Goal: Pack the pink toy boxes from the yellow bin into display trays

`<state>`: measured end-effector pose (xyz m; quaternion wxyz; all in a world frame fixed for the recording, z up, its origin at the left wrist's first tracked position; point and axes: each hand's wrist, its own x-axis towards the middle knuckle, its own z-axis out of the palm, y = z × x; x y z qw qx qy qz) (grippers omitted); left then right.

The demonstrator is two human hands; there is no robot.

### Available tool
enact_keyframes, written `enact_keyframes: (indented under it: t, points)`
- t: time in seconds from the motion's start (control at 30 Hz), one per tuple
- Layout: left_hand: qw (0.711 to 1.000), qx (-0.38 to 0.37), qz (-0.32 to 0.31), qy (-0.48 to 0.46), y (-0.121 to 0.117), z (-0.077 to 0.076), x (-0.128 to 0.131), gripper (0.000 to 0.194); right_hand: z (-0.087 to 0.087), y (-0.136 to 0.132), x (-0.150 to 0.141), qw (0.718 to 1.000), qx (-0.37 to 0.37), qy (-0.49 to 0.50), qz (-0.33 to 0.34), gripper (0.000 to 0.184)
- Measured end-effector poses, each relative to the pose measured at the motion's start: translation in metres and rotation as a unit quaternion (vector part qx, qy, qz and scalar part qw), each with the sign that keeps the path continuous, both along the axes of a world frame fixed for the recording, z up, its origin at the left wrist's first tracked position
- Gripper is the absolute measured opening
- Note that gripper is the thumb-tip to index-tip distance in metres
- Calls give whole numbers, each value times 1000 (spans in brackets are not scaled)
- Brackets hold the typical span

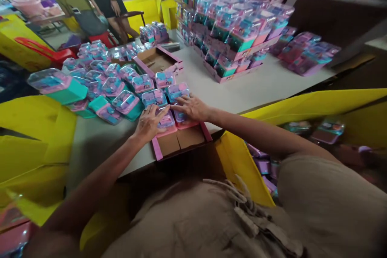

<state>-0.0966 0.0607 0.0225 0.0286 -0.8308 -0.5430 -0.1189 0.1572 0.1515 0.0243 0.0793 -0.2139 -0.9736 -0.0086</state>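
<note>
From the head camera, the risk lay in the tray [181, 139] itself: it sat at the near edge of the table [266, 84], its near flap almost over the lip, so a firm push from either hand could have slid it toward the person's lap. The toy packs [167, 121] already in it stood only at its far end. Their domed clear lids looked slippery, and uneven pressure could likely have tipped one against its neighbour or popped it out of the row.

The left hand [148, 123] lay flat on the packs with fingers spread and released, gripping nothing. The right hand [192, 107] rested the same way just beside it, fingers extended on a pack's lid, fingertips nearly meeting the left's.

The tray was a shallow cardboard one, pink-edged, brown inside, near half bare. The packs were small, with pink or teal bases under clear tops. More loose packs [115, 88] crowded the table to the left, close enough to be knocked by an elbow.
</note>
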Motion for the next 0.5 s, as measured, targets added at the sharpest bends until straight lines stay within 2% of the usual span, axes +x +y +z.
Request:
enact_keyframes:
  t: [0.1,0.17,0.23,0.3,0.33,0.4,0.5]
  points:
    - [1000,8,8,-26,-6,4,2,81,2,-3,-1,999,-27,40,19,79]
    - [995,40,27,-86,-21,-2,-2,93,5,-3,14,989,-67,134,-1,73]
    - [975,88,90,-181,-43,-20,-10,108,8,-3,39,958,-135,222,-119,57]
    - [941,98,196,-260,-64,-45,-19,108,7,-6,64,908,-249,207,-265,43]
    - [927,62,234,-287,-73,-58,-22,100,5,-9,74,883,-311,162,-312,41]
    - [912,-22,263,-313,-83,-79,-22,73,-1,-18,84,847,-409,63,-335,41]
    - [913,-72,243,-318,-85,-94,-10,31,-11,-36,73,838,-446,5,-315,42]
